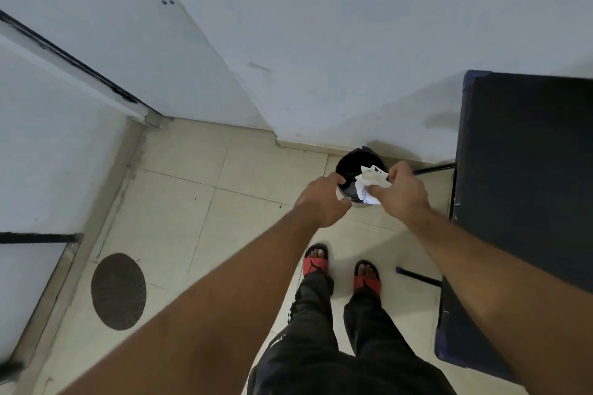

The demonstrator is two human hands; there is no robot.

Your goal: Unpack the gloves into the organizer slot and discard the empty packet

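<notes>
A crumpled white empty packet (pixel 372 181) with blue print is pinched in my right hand (pixel 402 194), directly over the open mouth of a small round black bin (pixel 345 170) on the floor by the wall. My left hand (pixel 322 200) hovers at the bin's left rim with its fingers curled and apart, holding nothing that I can see. The gloves and the organizer are not in view.
A dark table (pixel 526 170) with thin black legs stands to the right, close to the bin. White walls and a door frame (pixel 73 61) close in the left and back. A round dark floor drain cover (pixel 118 291) lies on the tiles at left. My feet wear red sandals (pixel 316 263).
</notes>
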